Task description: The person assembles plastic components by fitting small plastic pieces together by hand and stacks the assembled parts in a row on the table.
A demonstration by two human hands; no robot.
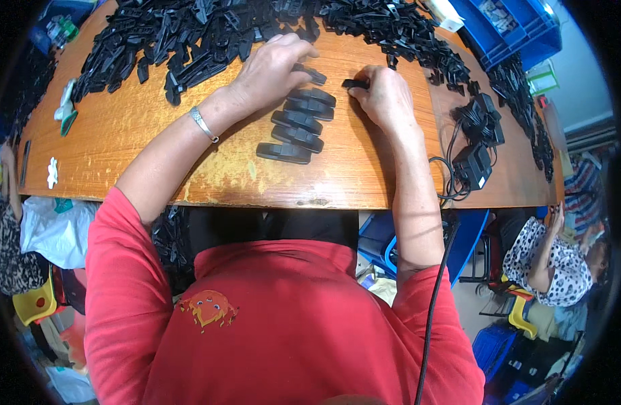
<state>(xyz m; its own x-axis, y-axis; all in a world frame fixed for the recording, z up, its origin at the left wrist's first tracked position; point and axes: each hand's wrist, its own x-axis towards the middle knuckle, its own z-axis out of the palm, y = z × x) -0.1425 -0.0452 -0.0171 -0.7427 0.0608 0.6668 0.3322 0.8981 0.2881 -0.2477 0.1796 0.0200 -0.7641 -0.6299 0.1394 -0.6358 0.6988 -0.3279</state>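
Observation:
A column of several black curved plastic parts (297,128) lies on the wooden table in front of me, overlapping one another. At its far end my left hand (277,64) grips another black plastic part (310,73) between thumb and fingers; motion blurs it slightly. To the right of the column, my right hand (386,94) pinches a small black plastic piece (355,84) that sticks out to the left of its fingers. The fingers hide the rest of that piece.
Heaped black plastic parts (189,37) cover the table's far side. Black adapters with cables (474,165) lie at the right, below a blue crate (509,30). A small white object (52,173) sits at the left. Other people (550,263) sit at either side.

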